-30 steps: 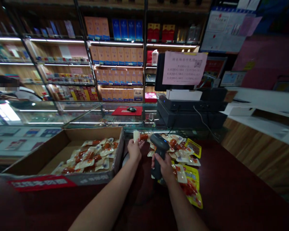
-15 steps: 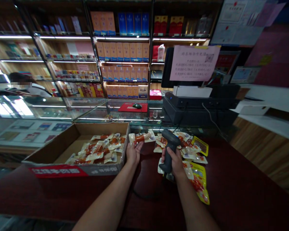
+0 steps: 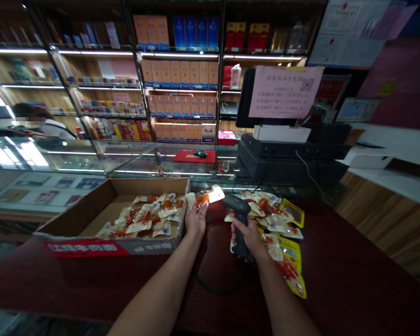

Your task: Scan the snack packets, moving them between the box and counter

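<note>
Hands both gripping: left hand (image 3: 196,220) on a sealed sausage packet (image 3: 203,198) just beside the cardboard box (image 3: 147,185), right hand (image 3: 248,238) around a black barcode scanner (image 3: 236,207). Loose snack packets (image 3: 266,210) on the tabletop (image 3: 318,261), right of center.

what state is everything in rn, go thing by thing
left hand, palm up, holding the snack packet
snack packet, looks sealed, held above the counter
right hand, closed around the barcode scanner
barcode scanner, gripped, head pointing toward the snack packet
cardboard box, open, holding many packets
loose packets, heaped on the counter
yellow bag, lying flat on the counter
</note>
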Tool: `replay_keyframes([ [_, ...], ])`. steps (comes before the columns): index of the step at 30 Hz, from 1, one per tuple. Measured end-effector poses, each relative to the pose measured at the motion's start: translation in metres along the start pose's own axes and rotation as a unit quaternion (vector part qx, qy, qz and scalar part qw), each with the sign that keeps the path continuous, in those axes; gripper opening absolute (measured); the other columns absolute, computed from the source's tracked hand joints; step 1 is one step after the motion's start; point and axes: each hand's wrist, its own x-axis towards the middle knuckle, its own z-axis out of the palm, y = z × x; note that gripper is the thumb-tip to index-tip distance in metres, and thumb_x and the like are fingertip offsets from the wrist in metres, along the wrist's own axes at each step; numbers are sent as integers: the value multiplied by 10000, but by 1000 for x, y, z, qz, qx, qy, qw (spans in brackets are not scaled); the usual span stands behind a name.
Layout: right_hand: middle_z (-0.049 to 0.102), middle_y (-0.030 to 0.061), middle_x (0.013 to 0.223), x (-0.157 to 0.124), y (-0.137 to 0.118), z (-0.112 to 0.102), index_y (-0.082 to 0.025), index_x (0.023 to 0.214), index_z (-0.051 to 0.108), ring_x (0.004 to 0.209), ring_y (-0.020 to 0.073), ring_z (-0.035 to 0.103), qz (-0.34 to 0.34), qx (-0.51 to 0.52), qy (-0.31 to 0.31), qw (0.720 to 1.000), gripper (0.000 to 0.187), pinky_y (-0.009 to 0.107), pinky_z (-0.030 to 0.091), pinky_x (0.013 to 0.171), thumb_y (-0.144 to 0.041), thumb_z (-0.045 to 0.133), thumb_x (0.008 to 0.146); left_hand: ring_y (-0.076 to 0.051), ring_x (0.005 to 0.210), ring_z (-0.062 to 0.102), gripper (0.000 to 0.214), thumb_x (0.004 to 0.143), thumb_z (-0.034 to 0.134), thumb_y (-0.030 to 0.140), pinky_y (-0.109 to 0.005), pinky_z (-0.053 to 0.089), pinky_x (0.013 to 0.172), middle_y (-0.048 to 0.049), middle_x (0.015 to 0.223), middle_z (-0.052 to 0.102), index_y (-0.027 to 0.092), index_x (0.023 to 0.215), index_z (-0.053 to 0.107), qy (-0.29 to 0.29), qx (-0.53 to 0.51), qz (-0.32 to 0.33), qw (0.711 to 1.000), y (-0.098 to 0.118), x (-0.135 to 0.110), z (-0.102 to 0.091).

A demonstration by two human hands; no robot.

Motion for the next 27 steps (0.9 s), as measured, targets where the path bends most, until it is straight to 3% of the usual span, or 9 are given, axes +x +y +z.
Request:
replay_keyframes([
  [6, 566, -49, 509, 2, 2, -2, -169, 752, 544, 347, 104, 512, 1, 3, -7, 1000, 290, 218, 440, 321, -422, 670, 683, -151, 783, 669, 278, 854, 392, 56, -367, 533, 811, -51, 806, 627, 174, 1092, 472, -13, 19, 1, 1000, 0, -1, -1],
  [13, 576, -48, 533, -1, -1, 4, -179, 774, 528, 361, 99, 517, -13, 28, -4, 1000, 300, 218, 450, 337, -428, 668, 684, -146, 732, 660, 188, 813, 404, 57, -430, 506, 841, -49, 854, 622, 169, 931, 499, -52, 46, 35, 997, 17, -29, 25],
  [16, 572, -58, 539, -3, -7, 18, -182, 886, 535, 360, 98, 512, -12, 50, -27, 998, 348, 221, 453, 339, -430, 669, 681, -146, 744, 656, 202, 794, 403, 51, -443, 498, 841, -38, 855, 607, 184, 922, 487, -52, 40, 84, 994, 45, -36, 34],
  [19, 571, -64, 526, -3, -15, 41, -181, 929, 526, 349, 98, 507, 10, 53, -77, 996, 381, 217, 448, 327, -431, 667, 680, -146, 754, 654, 201, 779, 401, 51, -420, 504, 810, -32, 845, 597, 192, 901, 476, -38, 42, 135, 989, 86, -33, 33],
  [24, 566, -67, 495, -3, -20, 89, -180, 877, 532, 337, 101, 510, 40, 38, -154, 987, 327, 210, 438, 323, -411, 659, 683, -126, 728, 636, 207, 709, 451, 49, -306, 508, 723, -18, 805, 588, 178, 863, 498, 28, 87, 196, 976, 151, -13, 3],
  [27, 556, -57, 465, -5, -16, 112, -171, 766, 543, 318, 102, 503, 48, 34, -190, 980, 283, 212, 426, 318, -407, 667, 671, -157, 799, 625, 247, 676, 482, 76, -350, 502, 765, -25, 819, 588, 169, 902, 514, 75, 150, 224, 960, 176, -2, -19],
])
